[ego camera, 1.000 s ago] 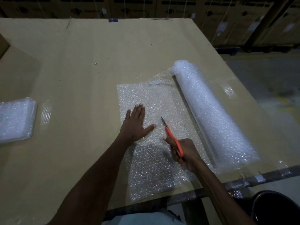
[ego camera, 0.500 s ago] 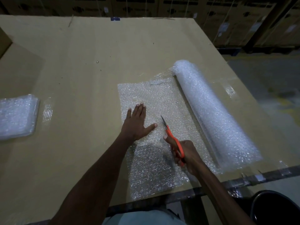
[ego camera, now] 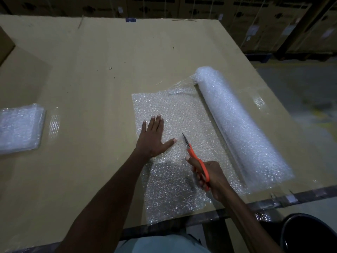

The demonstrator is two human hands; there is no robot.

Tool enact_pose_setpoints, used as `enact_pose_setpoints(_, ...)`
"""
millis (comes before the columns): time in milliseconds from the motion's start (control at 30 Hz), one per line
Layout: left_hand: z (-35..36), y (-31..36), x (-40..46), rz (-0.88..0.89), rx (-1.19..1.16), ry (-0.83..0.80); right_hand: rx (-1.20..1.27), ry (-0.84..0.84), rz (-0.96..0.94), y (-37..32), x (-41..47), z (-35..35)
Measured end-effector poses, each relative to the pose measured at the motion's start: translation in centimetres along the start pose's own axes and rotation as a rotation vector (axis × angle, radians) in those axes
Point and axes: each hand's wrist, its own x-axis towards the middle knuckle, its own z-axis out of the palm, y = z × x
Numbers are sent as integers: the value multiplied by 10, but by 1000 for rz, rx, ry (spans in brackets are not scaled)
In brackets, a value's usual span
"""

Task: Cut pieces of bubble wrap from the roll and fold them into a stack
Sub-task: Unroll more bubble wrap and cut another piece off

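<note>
A roll of bubble wrap [ego camera: 242, 128] lies slanted on the right of the cardboard-covered table [ego camera: 91, 70]. An unrolled sheet [ego camera: 175, 114] stretches left from the roll toward the near edge. My left hand [ego camera: 154, 137] presses flat on the sheet with straight fingers and the thumb spread. My right hand [ego camera: 209, 176] grips orange-handled scissors [ego camera: 196, 159], whose blades point away over the sheet, just right of my left thumb. A stack of folded bubble wrap pieces [ego camera: 19, 128] sits at the far left.
The table's near edge has a dark taped metal frame [ego camera: 291, 199]. A black round container [ego camera: 310, 234] stands below at the bottom right. Stacked cardboard boxes [ego camera: 200, 8] line the back. A cardboard flap [ego camera: 5, 46] rises at the left.
The scissors and my right hand have barely moved. My left hand stays pressed on the sheet. The view has shifted slightly.
</note>
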Motion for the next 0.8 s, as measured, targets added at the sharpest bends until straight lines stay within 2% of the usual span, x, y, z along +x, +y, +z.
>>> enact_pose_setpoints(467, 1, 0, -1, -10, 14, -3, -21, -26, -42, -6, 10, 0)
enact_pose_setpoints(800, 1, -1, -3, -8, -2, -12, -30, 36, -85, -11, 27, 8)
